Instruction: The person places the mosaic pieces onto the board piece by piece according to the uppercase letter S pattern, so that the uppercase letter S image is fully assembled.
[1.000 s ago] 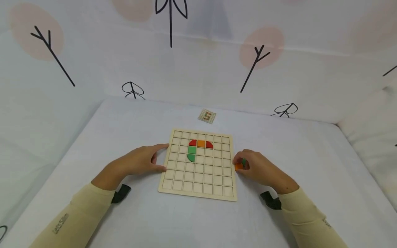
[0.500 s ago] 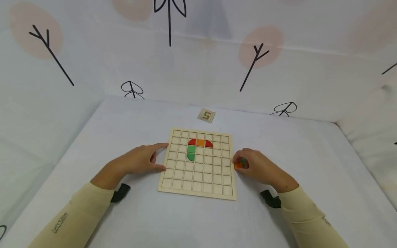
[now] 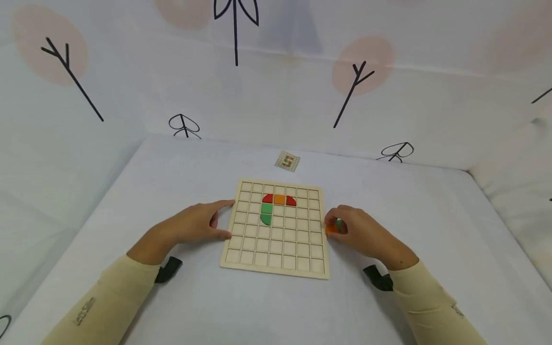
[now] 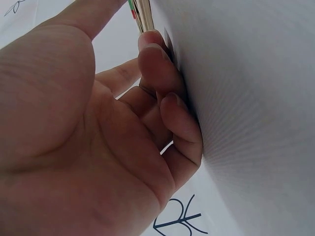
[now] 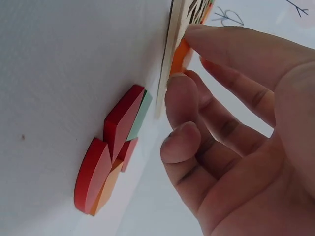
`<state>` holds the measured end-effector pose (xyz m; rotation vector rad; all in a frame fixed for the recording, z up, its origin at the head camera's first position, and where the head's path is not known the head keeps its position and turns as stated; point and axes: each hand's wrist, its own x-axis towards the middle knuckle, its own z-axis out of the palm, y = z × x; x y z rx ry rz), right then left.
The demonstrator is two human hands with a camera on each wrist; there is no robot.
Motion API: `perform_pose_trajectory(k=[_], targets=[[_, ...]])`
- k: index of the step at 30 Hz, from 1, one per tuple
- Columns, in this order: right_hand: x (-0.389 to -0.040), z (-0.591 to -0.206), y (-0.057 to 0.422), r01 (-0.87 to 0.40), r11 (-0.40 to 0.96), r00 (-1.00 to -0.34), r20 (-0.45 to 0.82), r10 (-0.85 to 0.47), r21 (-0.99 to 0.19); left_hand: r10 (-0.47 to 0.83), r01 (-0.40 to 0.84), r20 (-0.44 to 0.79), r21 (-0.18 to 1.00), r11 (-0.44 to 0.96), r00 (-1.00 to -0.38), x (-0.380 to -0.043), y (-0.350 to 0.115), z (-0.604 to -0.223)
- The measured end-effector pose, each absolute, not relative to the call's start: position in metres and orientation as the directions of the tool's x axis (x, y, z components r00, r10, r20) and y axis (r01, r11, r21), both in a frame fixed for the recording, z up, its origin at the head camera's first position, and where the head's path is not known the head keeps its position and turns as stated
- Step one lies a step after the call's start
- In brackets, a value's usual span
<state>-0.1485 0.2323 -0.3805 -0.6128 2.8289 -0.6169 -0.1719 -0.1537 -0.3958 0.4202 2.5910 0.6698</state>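
A pale wooden grid board (image 3: 276,268) lies flat on the table. On it several tiles are set: an orange square (image 3: 279,199) between two red quarter-rounds, and at left a green square (image 3: 267,208) above a green quarter-round (image 3: 266,219). My left hand (image 3: 191,224) touches the board's left edge with spread thumb and index finger; its other fingers bend against the cloth in the left wrist view. At the right edge, my right hand (image 3: 355,232) pinches an orange tile (image 5: 180,56) between thumb and fingertips. Its full shape is partly hidden by the fingers.
Beneath my right hand lies a loose group of tiles, with a red one (image 5: 122,120), a green one (image 5: 140,115) and an orange one (image 5: 106,189). A small card (image 3: 287,161) with a gridded pattern lies behind the board. White patterned cloth (image 3: 280,96) rises at the back.
The right hand and its orange tile have shifted very slightly beside the board's edge, showing a little more green behind the fingers. The left hand and the placed tiles have stayed put.
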Motion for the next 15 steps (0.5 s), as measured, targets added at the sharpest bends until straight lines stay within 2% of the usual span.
perform_pose_trajectory(k=[10, 15], targets=[[-0.143, -0.373, 0.212, -0.444, 0.777, -0.879, 0.047, -0.475, -0.447, 0.395, 0.180, -0.324, 0.532, 0.828, -0.860, -0.172, -0.154, -0.397], [-0.145, -0.365, 0.193, -0.449, 0.780, -0.880, 0.065, -0.471, -0.435, 0.390, 0.180, -0.324, 0.523, 0.833, -0.862, -0.171, -0.155, -0.395]])
